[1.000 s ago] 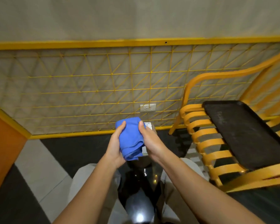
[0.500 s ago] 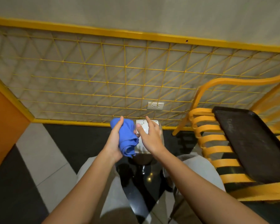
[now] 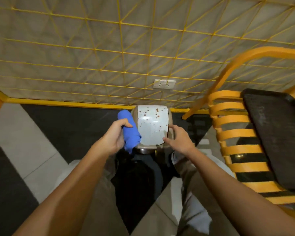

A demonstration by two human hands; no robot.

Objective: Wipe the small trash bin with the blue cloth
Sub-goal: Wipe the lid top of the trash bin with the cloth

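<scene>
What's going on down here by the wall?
A person is about to wipe a small bin on the floor by the wall. The left hand holds a bunched blue cloth at the bin's left side. The right hand is open, fingertips at the right edge of the lid. The pale lid is speckled with reddish-brown spots, so the wiping looks not yet done.

Viewpoint: single head-worn wide-angle camera.
Facing: forward and steeply down.
Nearness: close; forearms enter from the lower corners.
Centre of frame: small trash bin (image 3: 152,126).
Upper frame: yellow-gridded wall (image 3: 109,48).
</scene>
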